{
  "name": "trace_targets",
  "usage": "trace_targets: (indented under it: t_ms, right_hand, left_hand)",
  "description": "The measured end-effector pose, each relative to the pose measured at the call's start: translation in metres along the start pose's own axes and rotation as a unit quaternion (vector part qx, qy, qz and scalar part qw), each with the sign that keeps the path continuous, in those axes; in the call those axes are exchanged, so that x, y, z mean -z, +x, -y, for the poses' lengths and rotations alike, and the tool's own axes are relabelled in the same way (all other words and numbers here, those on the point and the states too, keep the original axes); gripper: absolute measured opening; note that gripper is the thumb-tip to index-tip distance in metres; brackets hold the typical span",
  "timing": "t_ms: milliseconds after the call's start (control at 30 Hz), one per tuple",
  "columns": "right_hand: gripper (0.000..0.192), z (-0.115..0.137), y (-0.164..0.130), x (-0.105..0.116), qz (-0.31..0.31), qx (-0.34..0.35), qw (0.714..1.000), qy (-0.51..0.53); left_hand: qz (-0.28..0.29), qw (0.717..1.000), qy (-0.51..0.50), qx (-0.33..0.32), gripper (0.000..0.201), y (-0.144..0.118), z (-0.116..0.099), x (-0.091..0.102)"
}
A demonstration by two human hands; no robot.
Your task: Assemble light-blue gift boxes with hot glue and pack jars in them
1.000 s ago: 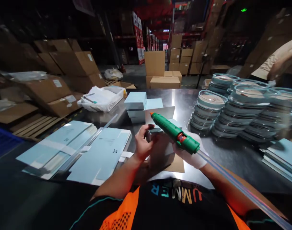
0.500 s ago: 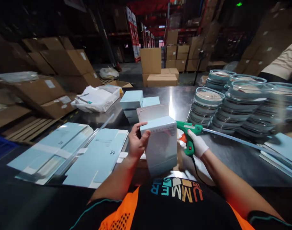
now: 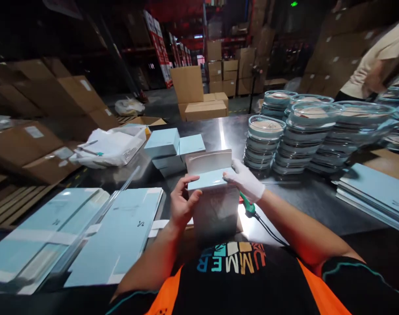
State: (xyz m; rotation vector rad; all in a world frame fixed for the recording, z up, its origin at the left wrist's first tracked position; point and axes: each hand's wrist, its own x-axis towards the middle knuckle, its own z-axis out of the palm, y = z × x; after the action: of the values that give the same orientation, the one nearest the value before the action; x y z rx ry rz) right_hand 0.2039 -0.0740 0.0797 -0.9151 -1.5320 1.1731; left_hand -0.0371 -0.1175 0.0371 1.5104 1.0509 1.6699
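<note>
1. Pale blue card makes up the box [image 3: 215, 214], held between both hands just before the chest, a flap [image 3: 209, 162] standing up along its far edge.
2. The bare left hand [image 3: 183, 200] grips its left top corner, thumb on the near face, fingers over the top.
3. The gloved right hand [image 3: 247, 180] curls onto the top's right end; I cannot tell whether it clamps or only presses.
4. Uneven pressure could set the top askew or dent the thin card.
5. The green gun [image 3: 249, 207] lies just beside the box; a forearm catching its black cord [image 3: 267, 227] could drag it, and a hot tip, if it is one, could mark the card.
6. Glossy, flat-faced card contrasts with the knit-looking glove, smooth metal table [image 3: 304, 210] and clear, round-cornered trays [image 3: 262, 148].
</note>
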Motion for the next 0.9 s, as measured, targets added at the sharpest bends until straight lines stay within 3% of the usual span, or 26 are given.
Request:
trace_targets:
  t_ms: [133,200,300,367,467,567,667,733,833,900]
  right_hand:
    - [0.088,-0.01,-0.008,0.008,0.064,0.057,0.994,-0.061]
    - [0.076,-0.019,-0.018,0.014,0.083,0.114,0.987,-0.079]
    - [0.039,-0.023,-0.03,0.014,0.097,0.193,0.974,-0.074]
    - [0.031,-0.02,-0.033,0.008,0.096,0.228,0.966,-0.08]
    - [0.029,-0.015,-0.031,-0.007,0.082,0.292,0.941,-0.15]
    - [0.049,-0.006,-0.021,-0.017,0.115,0.358,0.891,-0.253]
    - [0.092,0.016,0.002,0.003,0.178,0.348,0.853,-0.345]
    - [0.097,0.034,0.03,0.042,0.137,0.31,0.835,-0.434]
    - [0.076,0.05,0.08,0.121,-0.115,0.182,0.773,-0.597]
    - [0.05,0.049,0.105,0.166,-0.169,0.106,0.755,-0.625]
  left_hand:
    - [-0.04,0.995,-0.025,-0.088,0.058,0.0,0.013,-0.001]
    - [-0.048,0.988,-0.049,-0.136,0.059,0.002,0.018,0.002]
    - [0.024,0.982,-0.003,-0.188,0.036,0.009,0.014,0.018]
    - [0.073,0.973,0.045,-0.216,0.021,0.019,0.005,0.034]
    - [0.139,0.948,0.136,-0.25,0.021,0.036,-0.014,0.051]
    - [0.217,0.893,0.268,-0.289,0.041,0.044,-0.035,0.052]
    - [0.242,0.872,0.313,-0.288,0.056,0.043,-0.052,0.051]
    - [0.181,0.899,0.299,-0.263,0.062,0.045,-0.056,0.06]
    - [-0.043,0.947,0.21,-0.241,0.089,0.055,-0.044,0.088]
    - [-0.138,0.957,0.135,-0.216,0.107,0.058,-0.024,0.103]
